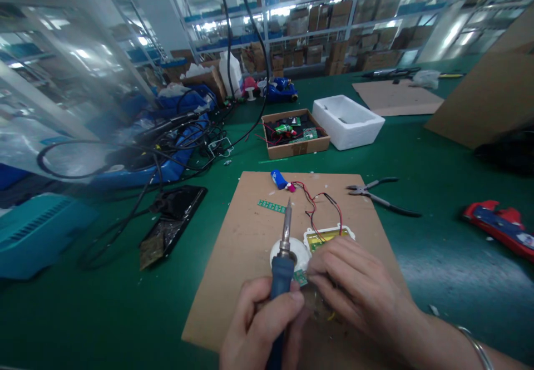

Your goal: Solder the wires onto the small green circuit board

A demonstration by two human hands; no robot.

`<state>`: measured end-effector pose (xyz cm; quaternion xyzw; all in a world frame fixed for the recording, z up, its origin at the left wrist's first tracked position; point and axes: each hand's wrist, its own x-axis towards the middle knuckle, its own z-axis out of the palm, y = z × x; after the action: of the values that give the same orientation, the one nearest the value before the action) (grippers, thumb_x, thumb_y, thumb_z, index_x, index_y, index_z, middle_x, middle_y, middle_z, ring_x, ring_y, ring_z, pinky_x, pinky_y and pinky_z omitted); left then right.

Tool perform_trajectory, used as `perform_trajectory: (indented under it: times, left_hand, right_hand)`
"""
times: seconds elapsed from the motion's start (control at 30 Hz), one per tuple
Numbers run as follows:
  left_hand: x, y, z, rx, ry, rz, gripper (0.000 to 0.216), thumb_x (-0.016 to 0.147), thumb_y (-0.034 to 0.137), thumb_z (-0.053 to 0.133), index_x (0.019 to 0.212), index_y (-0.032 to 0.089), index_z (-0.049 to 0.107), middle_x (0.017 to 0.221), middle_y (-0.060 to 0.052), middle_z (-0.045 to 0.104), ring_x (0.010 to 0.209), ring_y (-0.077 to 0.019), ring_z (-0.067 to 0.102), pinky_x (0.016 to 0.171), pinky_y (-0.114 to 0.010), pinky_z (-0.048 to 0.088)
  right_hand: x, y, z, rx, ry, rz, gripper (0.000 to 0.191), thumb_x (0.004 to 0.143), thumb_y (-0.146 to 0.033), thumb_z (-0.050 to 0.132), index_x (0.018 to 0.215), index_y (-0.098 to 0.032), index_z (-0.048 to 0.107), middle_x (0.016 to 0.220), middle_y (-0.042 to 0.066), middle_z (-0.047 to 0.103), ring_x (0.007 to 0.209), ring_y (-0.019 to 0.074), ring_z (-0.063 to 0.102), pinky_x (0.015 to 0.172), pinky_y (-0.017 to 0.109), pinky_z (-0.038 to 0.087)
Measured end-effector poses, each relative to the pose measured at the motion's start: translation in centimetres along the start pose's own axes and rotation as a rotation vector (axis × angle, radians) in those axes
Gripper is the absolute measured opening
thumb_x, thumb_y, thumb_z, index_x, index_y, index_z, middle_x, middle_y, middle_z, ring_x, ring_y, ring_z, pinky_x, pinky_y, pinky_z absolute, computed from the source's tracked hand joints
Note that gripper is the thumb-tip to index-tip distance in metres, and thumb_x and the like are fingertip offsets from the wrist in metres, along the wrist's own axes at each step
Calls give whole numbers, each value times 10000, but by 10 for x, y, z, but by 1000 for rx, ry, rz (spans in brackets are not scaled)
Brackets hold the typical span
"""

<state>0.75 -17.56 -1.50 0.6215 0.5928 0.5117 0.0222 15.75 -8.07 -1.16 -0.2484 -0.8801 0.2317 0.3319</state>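
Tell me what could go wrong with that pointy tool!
If the soldering iron in the left hand is hot, which I can't tell, a slip might burn the right hand close by. Its metal tip might also scorch the cardboard if it dips. And the red and black wires lie in loose loops, so a finger could perhaps snag them.

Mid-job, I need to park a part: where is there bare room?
Bare: left strip of the cardboard sheet, beside the left hand; green table nearer than the flat black item; table between pliers and red-blue tool. Crowded: sheet's middle, where soldering iron, white spool and right hand bunch.
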Motion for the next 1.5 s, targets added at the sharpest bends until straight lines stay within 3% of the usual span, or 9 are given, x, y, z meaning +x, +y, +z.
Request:
perform_trajectory:
  times: [0.27,0.37,0.63,0.77,0.9,1.1,1.3,1.5]
  left_hand:
    - [5,-3,12,5,-4,41,340,805,-34,539,1037,209,589,962,-15,582,904,-91,605,813,-183,482]
    - [5,-5,13,16,0,51,345,806,-32,534,1040,217,583,958,-12,594,904,-91,606,802,-187,483]
    - [7,-9,14,-11,8,91,333,809,-18,493,1028,209,600,959,-34,619,867,-112,635,722,-199,521]
    - [6,-12,13,4,-46,170,364,797,-14,511,1071,214,583,988,-39,610,868,-113,647,692,-186,532]
    - [5,-13,14,-39,-18,102,364,816,-24,480,1061,224,589,970,-35,579,877,-108,633,724,-188,521]
    - [10,-17,9,-32,-121,204,429,759,-47,531,1111,196,563,978,-37,584,869,-106,642,751,-182,527]
    - [10,-8,16,-1,43,75,315,792,18,581,1035,219,594,969,-32,603,900,-128,622,760,-226,520]
    - [14,-5,19,-55,40,16,278,818,22,554,1014,217,588,941,-30,614,908,-126,621,784,-231,511]
  right_hand:
    - [1,-3,-1,-9,51,4,124,886,-104,494,823,-176,573,805,31,577,723,150,506,632,265,409]
    - [4,-3,-1,-10,57,4,141,870,-87,484,833,-170,592,868,50,600,781,157,544,678,269,452]
    - [10,1,0,-38,41,-52,195,861,-80,442,762,-169,584,753,39,622,701,144,553,638,260,469]
    - [11,0,0,-40,30,-67,187,867,-88,452,756,-167,581,749,39,623,702,145,560,640,264,477]
    - [12,0,-3,-66,-16,-79,192,887,-108,445,792,-173,598,784,46,636,729,152,579,668,276,497]
    - [13,1,-5,-97,-35,-83,196,890,-103,432,823,-167,604,797,55,645,746,162,599,679,284,511]
    - [13,2,-6,-113,-45,-114,187,895,-107,435,818,-165,595,788,52,645,735,160,601,680,276,508]
    - [11,-1,-6,-123,-28,-105,215,917,-113,414,810,-167,592,766,50,631,712,156,589,656,275,513]
